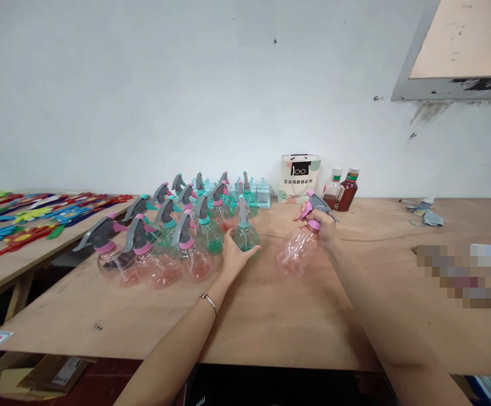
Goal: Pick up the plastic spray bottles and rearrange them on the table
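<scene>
My right hand is closed round the grey-and-pink trigger head and neck of a clear pink spray bottle, which tilts with its base toward the left. A green spray bottle stands upright at the right end of a cluster. Close against its front and left side is my left hand, thumb and fingers spread round the lower body. Whether the palm presses on it I cannot tell. More pink spray bottles and green ones, all with grey trigger heads, stand close together to the left.
Behind the cluster is a light-blue rack-like object. A paper bag and two sauce bottles stand by the wall. Colourful hand-shaped items cover the left table. A small bottle and cloth lie at right.
</scene>
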Available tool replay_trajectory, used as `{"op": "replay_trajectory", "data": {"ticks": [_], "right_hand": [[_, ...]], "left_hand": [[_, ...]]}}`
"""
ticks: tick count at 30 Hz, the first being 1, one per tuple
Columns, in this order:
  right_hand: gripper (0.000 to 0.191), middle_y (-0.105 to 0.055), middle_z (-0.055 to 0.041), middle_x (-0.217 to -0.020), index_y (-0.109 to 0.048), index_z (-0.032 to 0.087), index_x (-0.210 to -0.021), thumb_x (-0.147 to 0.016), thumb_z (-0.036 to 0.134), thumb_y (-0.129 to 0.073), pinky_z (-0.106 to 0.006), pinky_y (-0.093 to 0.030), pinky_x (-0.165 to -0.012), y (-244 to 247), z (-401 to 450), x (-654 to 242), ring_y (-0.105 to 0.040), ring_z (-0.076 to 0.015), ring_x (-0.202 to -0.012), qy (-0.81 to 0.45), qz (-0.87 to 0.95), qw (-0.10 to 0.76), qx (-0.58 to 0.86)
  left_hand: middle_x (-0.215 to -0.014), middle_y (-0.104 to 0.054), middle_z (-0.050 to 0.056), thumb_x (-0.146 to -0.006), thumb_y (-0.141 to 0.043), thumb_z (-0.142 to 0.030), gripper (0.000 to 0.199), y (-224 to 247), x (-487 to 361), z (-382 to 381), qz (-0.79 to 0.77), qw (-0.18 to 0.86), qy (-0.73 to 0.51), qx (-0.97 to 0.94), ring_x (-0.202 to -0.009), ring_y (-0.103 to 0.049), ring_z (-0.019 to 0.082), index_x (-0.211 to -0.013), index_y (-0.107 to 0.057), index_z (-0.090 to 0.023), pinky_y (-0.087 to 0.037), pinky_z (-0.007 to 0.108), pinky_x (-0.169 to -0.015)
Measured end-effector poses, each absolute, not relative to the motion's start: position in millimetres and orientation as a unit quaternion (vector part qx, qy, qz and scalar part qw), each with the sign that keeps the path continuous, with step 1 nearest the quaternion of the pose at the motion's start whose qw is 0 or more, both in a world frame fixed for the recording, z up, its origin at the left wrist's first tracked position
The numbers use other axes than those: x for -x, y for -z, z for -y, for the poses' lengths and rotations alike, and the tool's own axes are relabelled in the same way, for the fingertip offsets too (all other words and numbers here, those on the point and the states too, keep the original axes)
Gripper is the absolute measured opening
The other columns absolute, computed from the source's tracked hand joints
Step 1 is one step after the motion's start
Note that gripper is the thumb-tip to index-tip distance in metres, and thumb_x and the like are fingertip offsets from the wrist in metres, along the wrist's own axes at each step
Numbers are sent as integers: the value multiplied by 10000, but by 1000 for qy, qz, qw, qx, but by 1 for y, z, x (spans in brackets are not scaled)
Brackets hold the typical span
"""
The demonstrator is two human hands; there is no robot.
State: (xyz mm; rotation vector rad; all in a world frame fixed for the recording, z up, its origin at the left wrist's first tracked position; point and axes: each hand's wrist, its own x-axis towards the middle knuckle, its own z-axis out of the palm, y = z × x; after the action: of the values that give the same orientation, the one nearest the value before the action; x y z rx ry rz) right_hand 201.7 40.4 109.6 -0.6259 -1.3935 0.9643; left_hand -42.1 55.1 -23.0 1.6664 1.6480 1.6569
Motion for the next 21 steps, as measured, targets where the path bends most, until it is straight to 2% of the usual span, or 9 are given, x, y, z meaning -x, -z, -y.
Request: {"op": "replay_trajectory", "data": {"ticks": [4, 9, 15, 21], "right_hand": [[176, -727, -55, -875, -653, 236, -768, -605, 266, -592, -440, -584, -860, -107, -40, -199, -695, -314, -1013, -434, 620, 597, 266], [220, -729, -40, -890, -668, 244, -837, -635, 255, -582, -438, -567, -915, -102, -41, -197, -688, -299, -1052, -428, 617, 611, 249], [98, -696, -48, -769, -592, 241, -692, -640, 288, -523, -398, -569, -756, -102, -41, -198, -690, -294, -952, -398, 629, 596, 301], [183, -702, -19, -796, -668, 253, -816, -678, 253, -548, -393, -508, -950, -107, -39, -194, -681, -264, -1014, -400, 672, 562, 271]], "left_hand": [[-1390, -481, 169, -519, -889, -391, 1029, 19, 38, -45, -559, 142, -556, -598, -1356, -467, 375, -1364, -332, -203, -369, 562, -1130], [-1360, -495, 146, -507, -901, -387, 990, 18, 34, -41, -560, 155, -530, -618, -1350, -463, 371, -1332, -382, -217, -355, 553, -1130], [-1273, -504, 116, -485, -912, -431, 935, 20, 35, -43, -575, 164, -517, -612, -1320, -463, 382, -1262, -437, -218, -358, 556, -1113], [-1299, -506, 132, -496, -907, -421, 922, 19, 35, -43, -579, 171, -507, -615, -1334, -462, 379, -1256, -429, -207, -376, 553, -1108]]}}
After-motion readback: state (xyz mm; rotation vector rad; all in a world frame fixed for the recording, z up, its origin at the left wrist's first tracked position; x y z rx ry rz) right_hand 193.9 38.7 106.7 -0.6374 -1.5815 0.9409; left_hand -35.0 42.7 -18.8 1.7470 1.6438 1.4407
